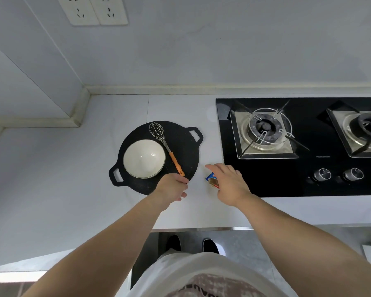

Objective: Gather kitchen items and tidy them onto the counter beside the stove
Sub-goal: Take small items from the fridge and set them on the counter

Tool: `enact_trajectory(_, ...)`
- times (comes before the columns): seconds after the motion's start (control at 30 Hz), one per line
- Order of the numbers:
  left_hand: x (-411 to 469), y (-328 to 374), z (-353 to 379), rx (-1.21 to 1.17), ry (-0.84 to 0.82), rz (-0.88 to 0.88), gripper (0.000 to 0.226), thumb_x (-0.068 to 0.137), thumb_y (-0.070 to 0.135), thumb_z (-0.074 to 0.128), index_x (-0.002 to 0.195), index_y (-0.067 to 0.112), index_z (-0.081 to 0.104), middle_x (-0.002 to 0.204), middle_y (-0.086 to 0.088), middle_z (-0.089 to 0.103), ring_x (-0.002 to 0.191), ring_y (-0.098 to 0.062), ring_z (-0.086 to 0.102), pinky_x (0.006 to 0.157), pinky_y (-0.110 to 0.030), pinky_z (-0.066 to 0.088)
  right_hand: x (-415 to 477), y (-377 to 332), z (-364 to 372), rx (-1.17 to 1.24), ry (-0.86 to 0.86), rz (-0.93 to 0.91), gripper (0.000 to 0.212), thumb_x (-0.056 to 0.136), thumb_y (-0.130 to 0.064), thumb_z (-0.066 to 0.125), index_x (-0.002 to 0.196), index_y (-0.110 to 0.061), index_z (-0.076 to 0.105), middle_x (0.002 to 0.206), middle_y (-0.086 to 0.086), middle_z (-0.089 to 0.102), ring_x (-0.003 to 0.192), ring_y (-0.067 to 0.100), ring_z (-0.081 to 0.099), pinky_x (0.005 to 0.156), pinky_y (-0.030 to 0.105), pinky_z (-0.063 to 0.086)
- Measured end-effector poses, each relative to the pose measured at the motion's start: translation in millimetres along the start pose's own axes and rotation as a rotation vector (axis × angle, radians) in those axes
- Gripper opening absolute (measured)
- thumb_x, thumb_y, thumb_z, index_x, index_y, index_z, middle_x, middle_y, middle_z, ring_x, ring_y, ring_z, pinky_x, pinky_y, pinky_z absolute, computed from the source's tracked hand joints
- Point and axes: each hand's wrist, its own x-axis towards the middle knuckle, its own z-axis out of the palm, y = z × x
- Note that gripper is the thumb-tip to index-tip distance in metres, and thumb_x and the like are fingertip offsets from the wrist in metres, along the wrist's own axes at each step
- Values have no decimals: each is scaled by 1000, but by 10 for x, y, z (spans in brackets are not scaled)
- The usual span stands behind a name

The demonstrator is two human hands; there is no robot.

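Observation:
A flat black griddle pan (186, 144) with two loop handles lies on the white counter (73, 168) left of the stove. On it sit a white bowl (144, 158) and a wire whisk with an orange handle (167, 144). My left hand (172, 188) grips the pan's near rim, just below the whisk handle's end. My right hand (229, 183) is over a small blue and brown packet (212, 180) lying on the counter between pan and stove. Its fingers are stretched out, and I cannot tell whether the thumb pinches the packet.
A black glass gas stove (266, 179) with two burners and two knobs fills the right side. The counter meets the wall at the back and steps back at the left. Two wall sockets (94, 9) sit above. The counter's front edge runs near my feet.

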Motion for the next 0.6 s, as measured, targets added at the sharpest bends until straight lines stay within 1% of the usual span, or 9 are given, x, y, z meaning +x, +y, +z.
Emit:
enact_trajectory(0.07,-11,-13,8,-13,28,12,40,100,-3,48,140,4,51,131,-16,61,123,-32,59,99,-34,52,-16,5,9,26,-12,39,96,75,-11,69,153,-32,16,149,-6,30,135,21,30,107,34,32)
enact_trajectory(0.1,-21,-17,11,-41,50,11,38,99,-2,51,137,4,54,127,-14,63,118,-30,62,90,-30,55,-18,16,13,29,-26,41,96,76,-16,70,154,-31,15,150,-7,29,135,20,29,108,34,32)
enact_trajectory(0.17,-42,-33,15,-104,81,2,35,98,-1,54,132,5,59,115,-11,66,103,-25,68,70,-21,55,-6,34,25,26,-57,27,93,78,-23,68,154,-29,16,152,-8,30,136,20,28,108,34,30)
enact_trajectory(0.23,-51,-51,13,-118,87,4,33,97,0,55,130,5,61,106,-7,66,90,-20,67,60,-16,53,15,40,30,13,-57,28,84,83,-29,66,154,-28,21,150,-7,35,134,19,30,107,34,31)
enact_trajectory(0.3,-55,-67,-1,-116,103,5,32,97,1,56,128,6,62,104,-6,65,87,-18,66,59,-16,52,44,40,33,-5,-16,39,73,88,-34,64,152,-26,28,147,-6,41,132,20,33,105,34,32)
enact_trajectory(0.37,-62,-79,-16,-128,110,1,33,98,0,55,129,6,61,105,-7,65,90,-19,67,60,-15,52,58,37,35,-31,24,43,64,91,-38,61,148,-26,35,142,-5,47,128,20,36,102,34,34)
enact_trajectory(0.47,-81,-81,-22,-115,105,-3,33,98,-1,55,130,6,60,112,-10,66,104,-25,68,72,-22,54,61,48,24,-62,43,74,57,93,-41,60,143,-25,41,135,-4,53,121,21,41,97,35,37)
enact_trajectory(0.5,-85,-82,-19,-118,104,-4,33,97,-1,55,130,6,60,111,-10,66,105,-25,68,72,-22,54,57,54,20,-76,46,81,55,93,-41,60,142,-26,42,133,-3,54,120,22,43,95,35,37)
enact_trajectory(0.6,-93,-89,-5,-125,103,-1,33,97,0,56,129,5,61,107,-8,65,95,-21,68,65,-18,54,52,60,1,-138,43,76,54,92,-42,60,141,-27,43,131,-3,55,117,22,44,93,35,36)
